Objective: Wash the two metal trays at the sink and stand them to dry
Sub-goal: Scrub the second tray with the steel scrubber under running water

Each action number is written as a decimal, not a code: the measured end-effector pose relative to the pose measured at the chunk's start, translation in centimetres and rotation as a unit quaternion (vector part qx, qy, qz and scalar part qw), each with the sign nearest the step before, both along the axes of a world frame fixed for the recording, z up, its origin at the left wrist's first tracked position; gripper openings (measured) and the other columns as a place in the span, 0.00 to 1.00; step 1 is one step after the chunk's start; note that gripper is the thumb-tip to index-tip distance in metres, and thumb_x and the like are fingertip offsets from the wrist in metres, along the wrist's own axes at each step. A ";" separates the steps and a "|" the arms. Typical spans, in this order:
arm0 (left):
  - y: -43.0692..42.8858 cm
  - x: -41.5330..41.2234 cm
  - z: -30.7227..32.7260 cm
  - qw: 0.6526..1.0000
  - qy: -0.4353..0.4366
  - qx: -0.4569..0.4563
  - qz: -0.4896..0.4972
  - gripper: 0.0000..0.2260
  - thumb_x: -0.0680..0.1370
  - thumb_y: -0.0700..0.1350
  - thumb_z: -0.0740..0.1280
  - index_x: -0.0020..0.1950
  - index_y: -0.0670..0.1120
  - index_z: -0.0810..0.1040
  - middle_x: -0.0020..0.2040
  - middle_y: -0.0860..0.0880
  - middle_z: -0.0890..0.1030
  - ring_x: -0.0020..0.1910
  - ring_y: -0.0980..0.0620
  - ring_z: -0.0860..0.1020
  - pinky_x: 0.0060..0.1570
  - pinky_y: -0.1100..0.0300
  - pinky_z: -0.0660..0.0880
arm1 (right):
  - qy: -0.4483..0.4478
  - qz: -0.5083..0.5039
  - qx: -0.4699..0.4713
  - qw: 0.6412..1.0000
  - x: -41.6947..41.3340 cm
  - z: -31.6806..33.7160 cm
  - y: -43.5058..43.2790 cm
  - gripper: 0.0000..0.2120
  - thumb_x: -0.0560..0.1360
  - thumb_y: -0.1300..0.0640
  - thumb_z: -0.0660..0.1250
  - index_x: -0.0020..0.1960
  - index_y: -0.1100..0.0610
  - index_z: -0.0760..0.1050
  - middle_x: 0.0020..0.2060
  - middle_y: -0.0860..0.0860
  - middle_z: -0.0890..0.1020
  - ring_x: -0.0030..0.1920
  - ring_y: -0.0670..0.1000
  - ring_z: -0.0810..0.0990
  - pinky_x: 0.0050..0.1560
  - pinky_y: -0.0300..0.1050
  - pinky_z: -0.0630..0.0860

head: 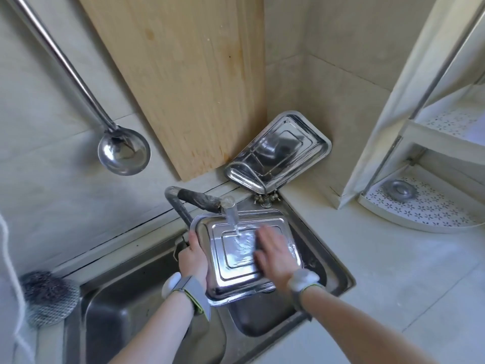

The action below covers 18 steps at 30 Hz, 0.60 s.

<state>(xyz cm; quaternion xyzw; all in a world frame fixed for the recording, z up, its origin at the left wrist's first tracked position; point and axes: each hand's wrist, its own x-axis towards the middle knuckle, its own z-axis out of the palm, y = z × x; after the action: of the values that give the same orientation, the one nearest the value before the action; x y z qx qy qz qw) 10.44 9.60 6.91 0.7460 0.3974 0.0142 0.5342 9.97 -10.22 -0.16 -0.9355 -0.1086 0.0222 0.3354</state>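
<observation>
A shiny metal tray [231, 274] is held over the steel sink [118, 292], under water running from the faucet [199, 202]. My left hand [193, 254] grips the tray's left rim. My right hand [273, 252] lies flat on the tray's wet surface, fingers straight and blurred by motion; something dark shows under the fingers. A second metal tray [278, 151] stands tilted in the back corner, leaning against the wall beside the wooden board.
A large wooden cutting board [189, 82] leans on the wall behind the sink. A steel ladle [123, 151] hangs at left. A wire scrubber [48, 298] sits at the sink's left edge. A white corner shelf [420, 206] holding a sink strainer stands on the counter at right.
</observation>
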 end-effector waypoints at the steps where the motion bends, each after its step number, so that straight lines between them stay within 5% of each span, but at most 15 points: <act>1: -0.2 -0.2 0.3 1.000 0.003 0.002 0.000 0.28 0.80 0.62 0.50 0.32 0.42 0.70 0.32 0.45 0.73 0.39 0.43 0.74 0.46 0.53 0.71 | 0.064 -0.127 -0.005 0.990 1.0 -0.5 -1.5 0.22 0.81 0.49 0.51 0.73 0.52 0.57 0.72 0.54 0.63 0.72 0.58 0.61 0.72 0.54 0.59; 2: -0.5 -0.3 0.1 1.000 0.010 -0.001 0.000 0.28 0.80 0.62 0.51 0.33 0.42 0.70 0.32 0.45 0.74 0.39 0.43 0.74 0.46 0.54 0.70 | 0.127 -0.226 -0.022 0.966 2.1 -0.4 -2.1 0.24 0.82 0.48 0.49 0.75 0.55 0.54 0.75 0.57 0.60 0.74 0.59 0.58 0.74 0.54 0.56; 4: -1.2 -0.3 -0.6 1.000 0.023 -0.013 0.003 0.28 0.80 0.62 0.52 0.35 0.41 0.72 0.34 0.44 0.76 0.40 0.43 0.75 0.46 0.55 0.70 | 0.144 -0.224 -0.039 0.963 3.8 1.2 0.6 0.28 0.83 0.46 0.45 0.78 0.58 0.48 0.78 0.57 0.50 0.78 0.56 0.47 0.77 0.52 0.46; 6: -1.8 -0.1 -1.0 0.999 0.033 -0.033 0.006 0.28 0.79 0.63 0.53 0.41 0.39 0.75 0.41 0.42 0.79 0.44 0.42 0.77 0.50 0.54 0.72 | 0.041 -0.068 -0.003 0.997 3.3 4.1 4.9 0.26 0.83 0.48 0.48 0.78 0.57 0.51 0.78 0.54 0.51 0.78 0.52 0.47 0.78 0.51 0.45; 8: -1.6 0.3 -1.3 0.998 0.033 -0.056 0.020 0.30 0.77 0.66 0.53 0.44 0.40 0.77 0.48 0.40 0.82 0.49 0.40 0.79 0.58 0.51 0.74 | -0.061 0.114 -0.004 0.992 0.6 5.2 6.8 0.24 0.82 0.50 0.50 0.77 0.54 0.55 0.78 0.51 0.56 0.78 0.51 0.50 0.78 0.51 0.44; 10: -0.9 0.5 -1.4 0.997 0.035 -0.060 0.031 0.31 0.78 0.65 0.52 0.42 0.39 0.77 0.48 0.38 0.82 0.50 0.40 0.79 0.59 0.50 0.73 | -0.084 0.174 -0.035 0.981 -1.2 3.5 4.4 0.25 0.81 0.51 0.51 0.77 0.53 0.55 0.77 0.50 0.57 0.78 0.50 0.51 0.78 0.50 0.44; 12: -0.2 0.4 -1.1 0.998 0.032 -0.050 0.035 0.29 0.80 0.63 0.51 0.36 0.40 0.73 0.38 0.41 0.79 0.43 0.41 0.77 0.51 0.53 0.73 | -0.019 0.020 -0.032 0.999 -0.4 0.6 0.5 0.24 0.80 0.53 0.52 0.75 0.54 0.58 0.76 0.54 0.60 0.76 0.56 0.56 0.76 0.51 0.52; 15: -1.0 0.2 -0.5 0.998 0.036 -0.040 0.022 0.28 0.80 0.63 0.51 0.34 0.42 0.71 0.34 0.43 0.76 0.40 0.42 0.76 0.49 0.52 0.72 | 0.141 -0.232 -0.066 0.960 2.8 0.4 -2.3 0.26 0.82 0.50 0.47 0.77 0.58 0.52 0.77 0.58 0.54 0.77 0.58 0.51 0.76 0.53 0.51; 18: -2.0 0.5 -0.5 0.998 0.036 -0.056 0.016 0.27 0.79 0.63 0.53 0.37 0.42 0.73 0.37 0.44 0.78 0.42 0.43 0.77 0.51 0.53 0.73 | 0.043 -0.089 -0.026 0.995 3.8 3.7 2.9 0.25 0.82 0.49 0.49 0.77 0.56 0.53 0.77 0.55 0.56 0.77 0.56 0.51 0.77 0.52 0.48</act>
<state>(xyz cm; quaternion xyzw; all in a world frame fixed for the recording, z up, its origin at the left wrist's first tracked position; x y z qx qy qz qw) 10.96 7.61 6.43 0.7085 0.4283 -0.0261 0.5603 13.72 -7.28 3.54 -0.9480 -0.0100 0.0357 0.3160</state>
